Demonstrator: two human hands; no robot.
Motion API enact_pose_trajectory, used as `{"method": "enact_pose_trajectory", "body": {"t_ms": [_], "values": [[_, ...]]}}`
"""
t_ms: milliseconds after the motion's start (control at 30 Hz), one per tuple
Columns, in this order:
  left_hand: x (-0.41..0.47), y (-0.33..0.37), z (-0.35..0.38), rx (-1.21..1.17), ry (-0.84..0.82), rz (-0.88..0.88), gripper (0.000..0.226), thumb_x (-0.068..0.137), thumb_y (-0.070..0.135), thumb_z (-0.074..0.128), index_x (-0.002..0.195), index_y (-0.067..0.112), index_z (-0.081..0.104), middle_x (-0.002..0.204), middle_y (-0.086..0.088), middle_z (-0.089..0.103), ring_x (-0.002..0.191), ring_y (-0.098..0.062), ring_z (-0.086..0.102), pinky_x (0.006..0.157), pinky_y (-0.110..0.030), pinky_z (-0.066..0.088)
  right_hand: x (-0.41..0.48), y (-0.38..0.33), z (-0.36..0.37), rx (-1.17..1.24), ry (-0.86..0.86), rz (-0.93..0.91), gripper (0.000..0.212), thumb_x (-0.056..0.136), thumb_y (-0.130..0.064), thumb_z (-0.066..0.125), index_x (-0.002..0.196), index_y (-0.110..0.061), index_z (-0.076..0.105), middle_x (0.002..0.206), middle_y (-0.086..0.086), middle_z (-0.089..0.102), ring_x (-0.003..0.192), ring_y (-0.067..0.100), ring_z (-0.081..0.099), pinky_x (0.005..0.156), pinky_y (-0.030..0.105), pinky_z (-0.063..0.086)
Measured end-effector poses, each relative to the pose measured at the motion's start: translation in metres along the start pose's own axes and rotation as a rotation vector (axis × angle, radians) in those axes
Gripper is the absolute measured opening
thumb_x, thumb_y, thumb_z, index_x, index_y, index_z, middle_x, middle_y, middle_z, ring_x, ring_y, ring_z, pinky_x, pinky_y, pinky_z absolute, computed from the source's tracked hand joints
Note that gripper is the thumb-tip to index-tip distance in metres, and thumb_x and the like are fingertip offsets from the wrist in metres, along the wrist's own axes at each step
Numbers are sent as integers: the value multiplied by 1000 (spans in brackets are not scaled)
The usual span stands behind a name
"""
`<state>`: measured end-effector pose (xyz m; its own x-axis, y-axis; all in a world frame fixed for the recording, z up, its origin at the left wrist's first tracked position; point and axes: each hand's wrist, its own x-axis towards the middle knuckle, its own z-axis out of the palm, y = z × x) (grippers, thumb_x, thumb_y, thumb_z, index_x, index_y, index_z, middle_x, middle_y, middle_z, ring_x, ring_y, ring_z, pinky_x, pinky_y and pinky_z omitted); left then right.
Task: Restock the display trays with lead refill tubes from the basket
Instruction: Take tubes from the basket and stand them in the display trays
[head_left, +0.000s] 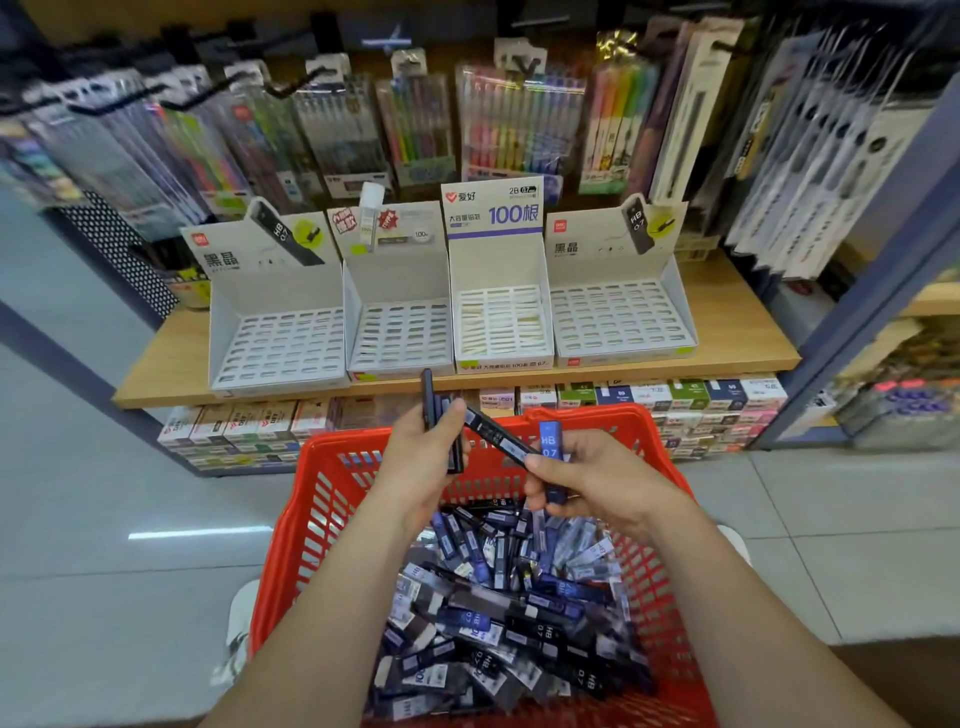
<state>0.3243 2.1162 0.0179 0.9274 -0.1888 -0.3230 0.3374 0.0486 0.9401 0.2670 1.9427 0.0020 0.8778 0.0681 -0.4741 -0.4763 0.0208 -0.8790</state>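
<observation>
Lead refill tubes (498, 613), small, thin and made of dark blue and black plastic, are piled in a heap inside the red plastic basket (322, 452). The heap lies right under the hands.

Some tubes are held up above the heap. The left hand (421, 457) is curled round a small bunch of dark tubes (441, 421), and these stand almost straight up. The right hand (587, 478) is curled round a blue tube (550, 452) marked HB 0.7, which also stands almost straight up. A black tube (493, 434) is pinched at one end under the right thumb. It lies slanted, and its far end points up and left at the bunch. Whether it touches the bunch cannot be told.

Four white cardboard display trays (397, 283) with rows of little slots are lined up side by side on the light wooden shelf (727, 353). They are found straight ahead of the hands and higher up, past the far rim of the basket. The slots look bare.

The two middle trays are nearest. The left hand is closer to the left ones, and the right hand to the right ones. It is judged that the held tubes must be carried forward and up, then pushed end first into the slots.
</observation>
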Motion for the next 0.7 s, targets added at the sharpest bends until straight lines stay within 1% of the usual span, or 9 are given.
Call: {"method": "enact_pose_trajectory", "body": {"t_ms": [100,133,267,300,367,433,500,567,700], "values": [[-2,5,11,120,-67,52,18,95,26,56,93,10,62,75,-7,65,66,-13,62,72,-39,55,1,-6,12,-55,-23,-37,19,95,-26,64,103,-11,68,75,4,68,66,14,65,58,21,51],[-4,7,15,114,-85,64,18,94,26,56,94,10,63,78,-9,64,68,-16,61,75,-42,53,1,-6,15,-14,-31,-50,16,95,-27,62,101,-12,67,73,3,66,63,14,63,56,22,50],[-1,21,14,-238,-14,14,21,95,20,54,108,4,59,69,-1,59,57,-13,53,58,-29,48,-3,-9,8,456,-100,-90,14,92,-24,58,92,-11,60,72,4,59,57,14,52,52,23,44],[1,22,10,-245,-4,9,23,95,20,54,110,3,58,66,-1,56,55,-13,50,53,-27,45,-5,-11,3,567,-126,-109,14,91,-24,56,92,-10,58,72,5,57,57,14,51,51,22,42],[2,21,7,-110,-31,-5,21,94,21,56,107,4,57,62,0,49,51,-13,44,47,-23,38,-7,-13,-3,687,-186,-146,15,93,-23,53,92,-8,56,73,6,55,57,14,50,50,22,41],[-2,18,13,-11,-64,-17,20,92,28,60,97,9,57,60,2,44,48,-11,38,45,-22,33,-7,-16,-4,722,-247,-177,16,93,-24,56,94,-8,56,76,7,55,59,14,50,52,22,43],[-5,16,19,-70,-91,-46,24,90,33,61,95,10,57,60,1,46,47,-10,35,44,-21,30,-6,-17,-4,742,-303,-207,24,86,-26,69,96,-8,57,78,7,54,60,14,51,53,23,44],[-7,16,20,-177,-121,-63,31,87,37,62,96,7,60,65,-3,49,46,-10,34,41,-20,29,-5,-16,-5,741,-354,-217,34,78,-27,80,96,-8,59,79,7,54,62,15,52,54,24,46],[-7,16,17,-244,-223,-7,54,73,43,72,107,2,65,69,-7,44,51,-10,31,41,-17,30,-5,-16,2,725,-438,-199,37,76,-27,83,100,-10,61,79,7,54,64,15,54,56,25,49]]}}
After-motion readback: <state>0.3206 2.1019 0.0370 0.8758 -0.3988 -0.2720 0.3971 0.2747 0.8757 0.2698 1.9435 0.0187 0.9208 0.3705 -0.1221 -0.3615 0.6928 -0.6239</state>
